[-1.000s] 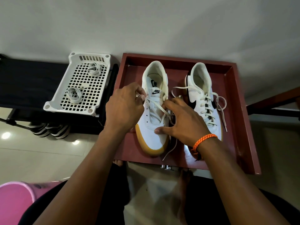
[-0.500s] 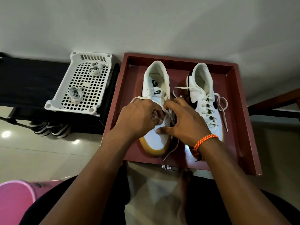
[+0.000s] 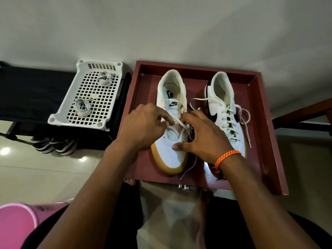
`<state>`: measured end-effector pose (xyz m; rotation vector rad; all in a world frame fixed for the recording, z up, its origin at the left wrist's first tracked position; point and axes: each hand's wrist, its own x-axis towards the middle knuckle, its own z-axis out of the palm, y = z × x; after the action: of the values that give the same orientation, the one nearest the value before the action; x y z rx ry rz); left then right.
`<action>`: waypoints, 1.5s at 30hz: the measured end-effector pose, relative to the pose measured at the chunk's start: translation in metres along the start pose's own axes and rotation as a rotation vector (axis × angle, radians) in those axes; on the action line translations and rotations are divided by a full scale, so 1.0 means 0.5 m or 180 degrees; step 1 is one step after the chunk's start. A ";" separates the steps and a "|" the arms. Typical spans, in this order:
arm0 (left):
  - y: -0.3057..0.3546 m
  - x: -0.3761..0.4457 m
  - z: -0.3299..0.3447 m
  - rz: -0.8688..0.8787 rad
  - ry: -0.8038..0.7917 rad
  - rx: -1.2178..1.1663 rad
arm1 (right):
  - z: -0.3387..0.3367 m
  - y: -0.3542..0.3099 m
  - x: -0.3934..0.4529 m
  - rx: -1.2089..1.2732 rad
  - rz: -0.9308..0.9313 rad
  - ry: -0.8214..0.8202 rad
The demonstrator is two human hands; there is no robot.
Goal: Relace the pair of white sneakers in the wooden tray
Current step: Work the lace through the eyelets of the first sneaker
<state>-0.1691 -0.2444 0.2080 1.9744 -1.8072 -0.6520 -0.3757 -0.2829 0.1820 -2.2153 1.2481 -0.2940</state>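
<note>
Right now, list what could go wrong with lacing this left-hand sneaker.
1. The lace lies slack across the eyelets under the left hand and right hand; a pull from either could probably drag it back out.
2. Its free end trails past the toe toward the wooden tray edge and may snag.
3. The other sneaker has loose lace loops close by, so the laces could tangle.

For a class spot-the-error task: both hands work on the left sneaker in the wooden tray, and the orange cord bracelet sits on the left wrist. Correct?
Not quite. The head view shows the orange cord bracelet on the right wrist. Both the left hand and right hand do work on the left sneaker in the wooden tray.
</note>
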 end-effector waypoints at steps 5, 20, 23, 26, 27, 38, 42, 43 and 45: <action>0.015 -0.006 0.039 0.0089 -0.0483 0.0096 | -0.001 -0.002 0.000 0.0074 0.0004 -0.0003; 0.013 -0.009 0.041 -0.0074 -0.0026 0.0417 | -0.002 -0.009 -0.002 0.0014 0.0006 -0.0020; 0.004 -0.005 0.040 -0.0115 -0.0073 0.0231 | -0.001 -0.010 -0.002 0.0063 -0.0012 0.0008; 0.000 -0.001 0.035 -0.0156 -0.0058 -0.0080 | 0.000 -0.009 -0.002 0.0095 0.0011 -0.0009; 0.000 0.000 0.032 -0.0152 -0.0049 -0.0148 | -0.001 -0.007 -0.002 0.0109 0.0024 -0.0024; 0.030 -0.005 0.008 0.0630 0.0044 -0.0754 | -0.012 -0.012 0.012 0.0910 -0.0124 0.0318; 0.044 -0.005 0.023 0.0711 0.0407 -0.0703 | -0.038 -0.020 0.013 0.2047 -0.0032 0.0036; 0.045 -0.004 0.027 0.0715 0.0465 -0.0704 | -0.045 -0.022 0.013 0.2214 -0.0015 -0.0009; 0.044 -0.003 0.034 0.0723 0.0587 -0.0669 | -0.050 -0.030 0.009 0.2267 0.0012 -0.0068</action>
<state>-0.1972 -0.2446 0.2068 1.6088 -1.7397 -0.5434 -0.3739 -0.2903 0.2106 -1.5944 0.9366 -0.6044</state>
